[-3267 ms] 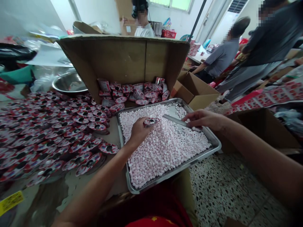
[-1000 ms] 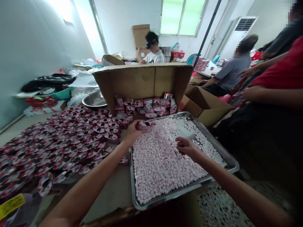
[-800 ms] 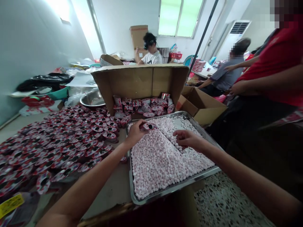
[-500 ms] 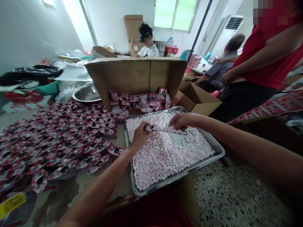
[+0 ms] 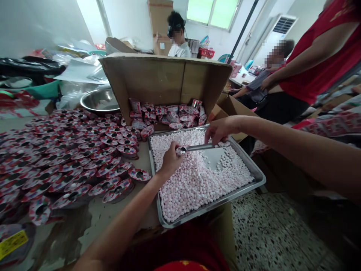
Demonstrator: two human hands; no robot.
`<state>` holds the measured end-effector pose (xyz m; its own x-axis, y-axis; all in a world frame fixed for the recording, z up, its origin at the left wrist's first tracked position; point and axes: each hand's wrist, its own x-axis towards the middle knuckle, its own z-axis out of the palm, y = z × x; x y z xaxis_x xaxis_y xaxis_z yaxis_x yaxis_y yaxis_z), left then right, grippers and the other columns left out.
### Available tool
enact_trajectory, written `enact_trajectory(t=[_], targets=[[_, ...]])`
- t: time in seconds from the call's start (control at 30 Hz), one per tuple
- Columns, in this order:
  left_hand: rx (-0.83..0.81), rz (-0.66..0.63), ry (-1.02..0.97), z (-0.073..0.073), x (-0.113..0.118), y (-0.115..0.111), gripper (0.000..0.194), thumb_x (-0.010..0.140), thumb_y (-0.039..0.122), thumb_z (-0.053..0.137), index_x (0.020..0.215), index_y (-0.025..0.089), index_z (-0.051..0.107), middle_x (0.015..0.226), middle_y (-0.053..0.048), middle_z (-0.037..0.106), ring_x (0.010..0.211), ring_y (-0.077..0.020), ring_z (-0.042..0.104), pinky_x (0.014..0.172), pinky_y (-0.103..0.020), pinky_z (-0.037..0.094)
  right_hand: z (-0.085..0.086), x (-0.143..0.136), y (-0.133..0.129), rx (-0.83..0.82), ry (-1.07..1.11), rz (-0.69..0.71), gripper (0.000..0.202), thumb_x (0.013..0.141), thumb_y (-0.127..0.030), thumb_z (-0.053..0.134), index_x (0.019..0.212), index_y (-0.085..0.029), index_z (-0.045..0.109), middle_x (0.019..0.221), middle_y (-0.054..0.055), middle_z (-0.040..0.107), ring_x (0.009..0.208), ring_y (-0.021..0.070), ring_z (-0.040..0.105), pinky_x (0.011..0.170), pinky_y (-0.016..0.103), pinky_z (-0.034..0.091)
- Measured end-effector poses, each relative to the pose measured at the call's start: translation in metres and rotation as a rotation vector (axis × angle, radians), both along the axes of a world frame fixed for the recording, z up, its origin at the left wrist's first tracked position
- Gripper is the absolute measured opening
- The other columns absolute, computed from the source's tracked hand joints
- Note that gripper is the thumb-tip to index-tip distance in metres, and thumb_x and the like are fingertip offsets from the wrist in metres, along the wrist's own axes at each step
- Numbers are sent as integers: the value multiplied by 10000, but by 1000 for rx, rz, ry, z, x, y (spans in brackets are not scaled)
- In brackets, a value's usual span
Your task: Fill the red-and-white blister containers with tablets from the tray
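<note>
Your left hand (image 5: 170, 160), fingers (image 5: 175, 145) pinching a red-and-white container (image 5: 179, 151), is over the pale tablets (image 5: 186, 192) in the metal tray (image 5: 210, 207), and your right hand (image 5: 220, 129), fingers pinching a narrow metal strip (image 5: 197, 147), holds its left end at that container, with similar containers (image 5: 127, 149) standing on the counter (image 5: 143, 160).

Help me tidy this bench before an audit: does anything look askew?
Yes: one oval container at the near left looks tipped, its top turned toward the camera, while the neighbouring containers stand with their tops up.
</note>
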<state>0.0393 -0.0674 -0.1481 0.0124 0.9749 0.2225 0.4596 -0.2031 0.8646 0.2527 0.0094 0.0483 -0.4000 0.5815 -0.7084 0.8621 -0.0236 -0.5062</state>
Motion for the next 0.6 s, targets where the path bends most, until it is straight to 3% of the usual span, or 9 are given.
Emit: enact_trajectory(t=[0.07, 0.13, 0.27, 0.37, 0.5, 0.6], targets=[[-43, 17, -45, -3, 1, 0, 408, 750, 210, 712, 1110, 235, 521, 1000, -26, 671, 843, -187, 633, 747, -274, 445, -5, 20, -7, 50, -5, -20, 362, 586, -149, 755, 948, -130, 756, 543, -17, 623, 468, 104, 508, 488, 209, 352], [-49, 66, -111, -5, 4, -1, 423, 770, 214, 700, 1157, 228, 530, 1062, -46, 679, 929, -201, 643, 822, -293, 466, -28, 46, -22, 191, -84, -26, 367, 641, -138, 713, 1008, -143, 739, 570, -13, 630, 514, 130, 552, 523, 227, 375], [20, 179, -269, -13, 22, -9, 375, 880, 275, 598, 1242, 230, 511, 1236, -78, 636, 1098, -206, 617, 962, -329, 461, -106, 77, -72, 660, -426, -30, 284, 749, -161, 630, 1018, -176, 722, 819, 64, 726, 744, 191, 648, 616, 254, 370], [-4, 229, -326, -20, 52, -11, 414, 904, 288, 577, 1299, 230, 467, 1285, -98, 610, 1145, -212, 604, 997, -351, 460, -154, 59, -102, 764, -554, -52, 308, 856, -181, 521, 1136, -176, 648, 967, 119, 738, 880, 228, 668, 667, 273, 360], [9, 215, -310, -26, 104, 2, 421, 932, 299, 548, 1329, 233, 424, 1334, -108, 570, 1219, -212, 568, 1040, -358, 446, -175, 24, -105, 750, -447, -129, 290, 864, -167, 483, 1123, -177, 612, 996, 135, 731, 894, 235, 661, 663, 278, 338], [1, 221, -333, -23, 133, 19, 425, 941, 284, 532, 1343, 225, 406, 1358, -121, 552, 1229, -210, 559, 1064, -369, 432, -182, 30, -89, 724, -237, -265, 238, 788, -154, 523, 990, -182, 646, 904, 83, 717, 832, 203, 630, 621, 263, 311]])
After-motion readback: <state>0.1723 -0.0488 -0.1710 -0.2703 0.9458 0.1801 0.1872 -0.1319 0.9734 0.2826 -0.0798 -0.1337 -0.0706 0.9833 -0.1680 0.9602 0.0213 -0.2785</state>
